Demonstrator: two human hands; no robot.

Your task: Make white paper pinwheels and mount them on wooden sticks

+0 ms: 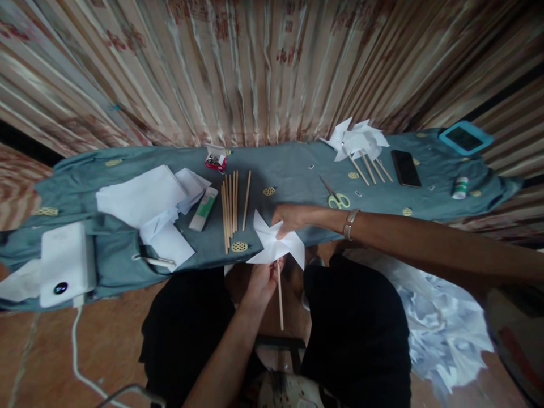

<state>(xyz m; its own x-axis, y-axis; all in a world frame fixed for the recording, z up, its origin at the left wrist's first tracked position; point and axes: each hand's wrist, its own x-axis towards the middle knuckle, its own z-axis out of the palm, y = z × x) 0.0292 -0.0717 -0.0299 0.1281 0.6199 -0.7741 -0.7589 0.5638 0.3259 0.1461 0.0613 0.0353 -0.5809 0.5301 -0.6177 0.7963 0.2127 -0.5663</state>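
Left hand [266, 279] is closed on the top of a round pale-wood stick [280, 303] under a white folded-paper pinwheel [278, 246], lower centre of frame, probably steadying it against the right hand [291, 220] pressing near the hub; can't tell if the right's fingers clamp behind. Left reaches up from the bottom edge, right in from the right edge, knuckles up.

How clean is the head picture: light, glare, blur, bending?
Head view: lighting dim overall; curtain folds fan outward, suggesting wide-lens distortion, with pale sheen along them; white pinwheel stands out bright; black trousers lose most detail; bottom-right corner dark and blurred.
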